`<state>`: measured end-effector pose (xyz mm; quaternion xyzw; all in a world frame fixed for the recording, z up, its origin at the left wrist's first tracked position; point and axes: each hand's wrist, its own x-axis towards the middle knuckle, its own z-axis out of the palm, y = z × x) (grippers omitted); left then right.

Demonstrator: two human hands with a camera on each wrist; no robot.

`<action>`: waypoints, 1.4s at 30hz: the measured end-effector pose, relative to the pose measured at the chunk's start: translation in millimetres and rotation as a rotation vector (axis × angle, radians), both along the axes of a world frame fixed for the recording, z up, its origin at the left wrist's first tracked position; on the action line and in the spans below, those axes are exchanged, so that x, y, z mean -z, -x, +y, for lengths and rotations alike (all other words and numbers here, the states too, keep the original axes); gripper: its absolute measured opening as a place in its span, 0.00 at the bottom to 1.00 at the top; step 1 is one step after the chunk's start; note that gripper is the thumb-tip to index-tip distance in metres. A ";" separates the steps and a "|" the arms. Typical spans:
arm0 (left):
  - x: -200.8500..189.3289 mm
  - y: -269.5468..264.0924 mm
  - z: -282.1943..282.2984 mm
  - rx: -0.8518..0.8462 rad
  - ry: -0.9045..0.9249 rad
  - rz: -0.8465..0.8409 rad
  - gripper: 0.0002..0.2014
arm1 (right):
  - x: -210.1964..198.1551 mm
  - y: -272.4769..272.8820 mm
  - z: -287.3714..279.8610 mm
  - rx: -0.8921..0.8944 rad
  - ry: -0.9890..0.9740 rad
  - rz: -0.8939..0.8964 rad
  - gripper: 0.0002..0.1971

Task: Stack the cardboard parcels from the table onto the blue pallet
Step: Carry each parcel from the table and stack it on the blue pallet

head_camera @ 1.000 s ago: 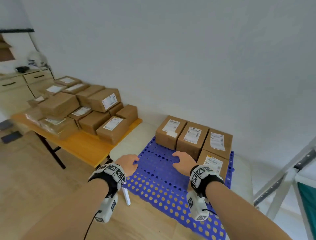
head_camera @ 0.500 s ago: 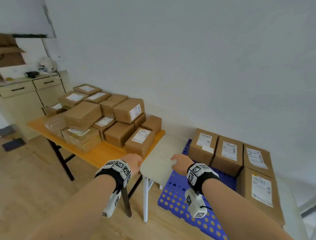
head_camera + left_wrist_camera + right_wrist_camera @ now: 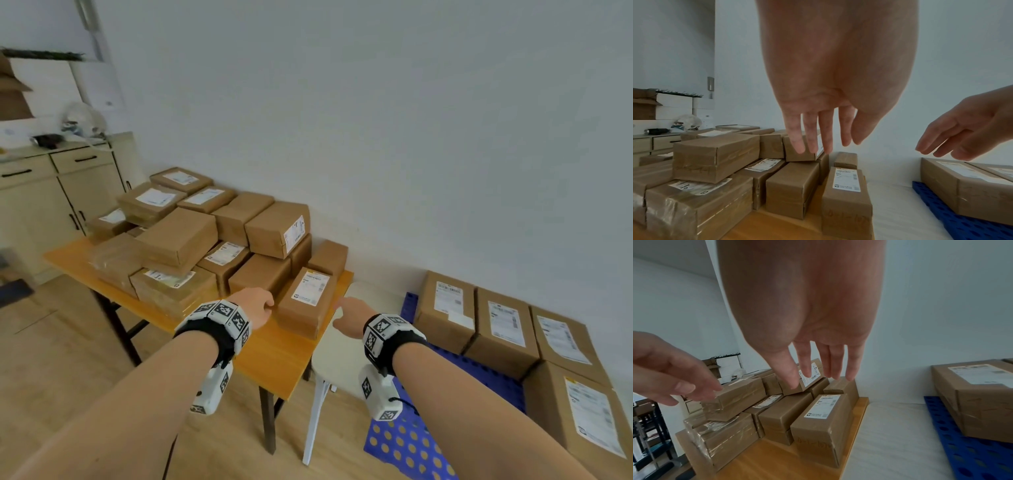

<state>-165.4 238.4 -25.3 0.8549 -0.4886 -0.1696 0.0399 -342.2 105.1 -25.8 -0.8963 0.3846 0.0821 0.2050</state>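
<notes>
Several brown cardboard parcels are piled on the orange table. The nearest one, a labelled parcel, lies at the table's right end. My left hand hovers just left of it, fingers straight and empty. My right hand hangs just right of it, also open and empty. Neither hand touches the parcel. The blue pallet lies at the right with several labelled parcels along its far and right sides.
A white stool or small table stands between the orange table and the pallet. A beige cabinet stands at the far left with small items on top. Wooden floor lies in front.
The view has swung left from the pallet to the table. Both hands have moved from over the pallet to either side of the nearest labelled parcel.
</notes>
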 end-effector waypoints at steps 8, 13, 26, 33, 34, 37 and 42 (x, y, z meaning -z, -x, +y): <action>3.0 -71.0 -41.5 -0.097 -0.041 -0.049 0.17 | 10.9 -76.5 -46.9 -0.005 -0.038 -0.013 0.24; 8.3 -118.5 -81.2 -0.103 -0.055 -0.037 0.20 | 18.5 -124.1 -86.4 0.024 -0.091 -0.064 0.21; 30.3 -208.0 -136.8 -0.211 0.045 0.109 0.25 | 42.0 -215.0 -146.9 0.102 -0.287 -0.207 0.24; 40.4 -248.5 -161.8 -0.200 0.135 0.328 0.28 | 50.9 -253.7 -152.4 0.225 -0.465 -0.378 0.33; 42.7 -255.1 -163.8 -0.197 0.148 0.357 0.28 | 52.2 -258.5 -153.9 0.255 -0.477 -0.399 0.34; 49.1 -273.6 -169.2 -0.190 0.200 0.419 0.28 | 54.2 -271.9 -157.7 0.340 -0.516 -0.441 0.34; 60.8 -301.5 -178.1 -0.188 0.233 0.494 0.30 | 58.1 -293.6 -166.1 0.438 -0.545 -0.470 0.37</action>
